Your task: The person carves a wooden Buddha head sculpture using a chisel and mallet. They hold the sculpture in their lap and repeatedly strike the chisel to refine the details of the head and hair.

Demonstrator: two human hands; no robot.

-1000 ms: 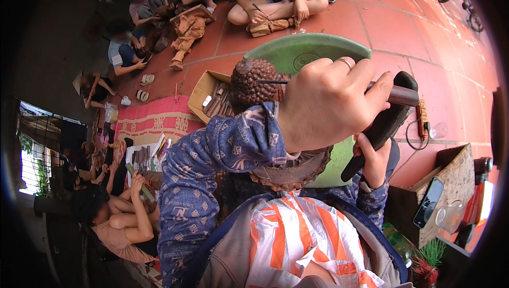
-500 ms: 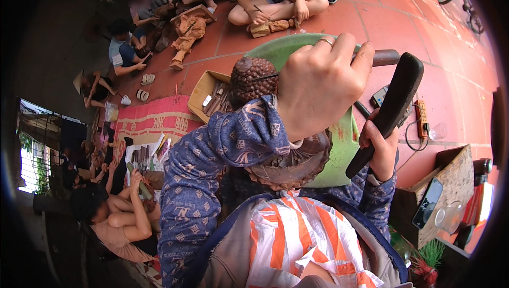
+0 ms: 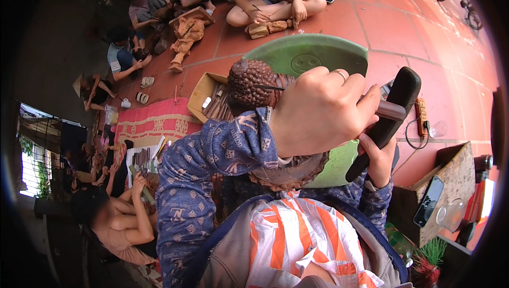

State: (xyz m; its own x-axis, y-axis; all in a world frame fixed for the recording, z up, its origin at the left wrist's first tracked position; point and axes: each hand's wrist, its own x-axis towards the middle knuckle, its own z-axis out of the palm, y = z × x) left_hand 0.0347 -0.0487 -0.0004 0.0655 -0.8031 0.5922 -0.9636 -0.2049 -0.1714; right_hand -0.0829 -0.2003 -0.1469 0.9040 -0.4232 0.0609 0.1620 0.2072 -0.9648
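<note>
A dark brown wooden carving lies across a green plastic chair (image 3: 347, 55). Its knobbly, curl-covered head (image 3: 248, 84) points up and left, and a wavy-edged part (image 3: 297, 172) shows below my wrist. My left hand (image 3: 321, 110) is closed around a chisel (image 3: 392, 110); its thin blade reaches left to the carved head, while the wooden handle sticks out right. In my closed right hand (image 3: 379, 158) is a dark wooden mallet (image 3: 402, 89), a flat bar held upright against the handle's end. My left hand hides the middle of the carving.
At the left, a cardboard box (image 3: 199, 100) holds several chisels. An orange power strip (image 3: 422, 116) with a cable lies right. Beside me, a wooden box (image 3: 456, 174) bears a phone (image 3: 428, 201) and a clear cup. Several people sit working on the tiled floor, one with a carving (image 3: 270, 28).
The mallet has swung so that it now meets the end of the chisel's handle, where there was a gap. My left hand and the handle have tilted slightly downward at the right.
</note>
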